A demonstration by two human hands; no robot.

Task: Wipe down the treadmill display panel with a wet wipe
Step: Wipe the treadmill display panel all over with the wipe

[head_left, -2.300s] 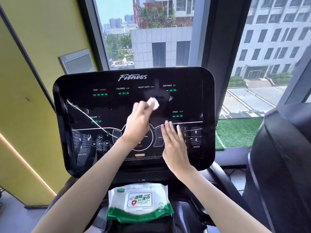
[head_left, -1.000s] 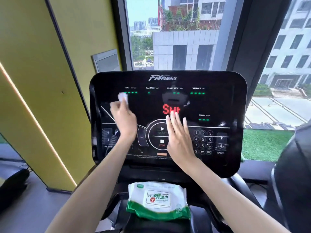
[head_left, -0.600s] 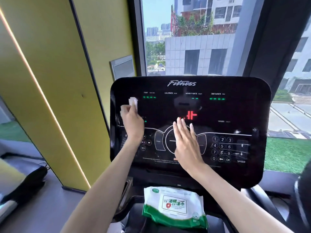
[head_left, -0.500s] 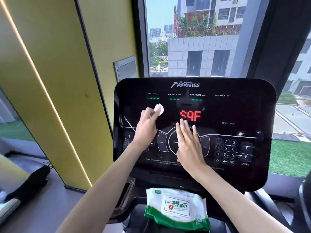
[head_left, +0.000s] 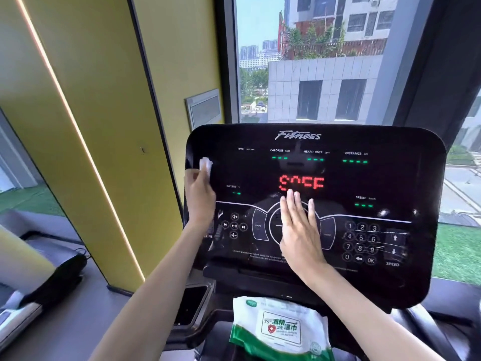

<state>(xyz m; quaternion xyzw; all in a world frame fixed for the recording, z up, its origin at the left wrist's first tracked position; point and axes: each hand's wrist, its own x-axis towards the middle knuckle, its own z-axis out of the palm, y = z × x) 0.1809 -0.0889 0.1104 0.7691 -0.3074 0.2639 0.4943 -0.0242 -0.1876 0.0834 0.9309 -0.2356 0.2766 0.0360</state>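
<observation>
The black glossy treadmill display panel (head_left: 385, 183) stands in front of me, lit with green dashes and red letters in the middle. My left hand (head_left: 199, 196) holds a small folded white wet wipe (head_left: 206, 164) against the panel's far left edge, near the upper corner. My right hand (head_left: 299, 230) lies flat with straight fingers on the round start/stop control in the panel's lower middle.
A white and green pack of wet wipes (head_left: 279, 329) lies on the console tray below the panel. A yellow wall (head_left: 86, 121) stands at the left, a window (head_left: 312, 58) behind the panel. Another treadmill's edge (head_left: 39, 290) shows at the lower left.
My left hand swept the wipe from the panel's upper middle-left to its far left edge. The right hand stayed flat on the centre control. The red letters changed.
</observation>
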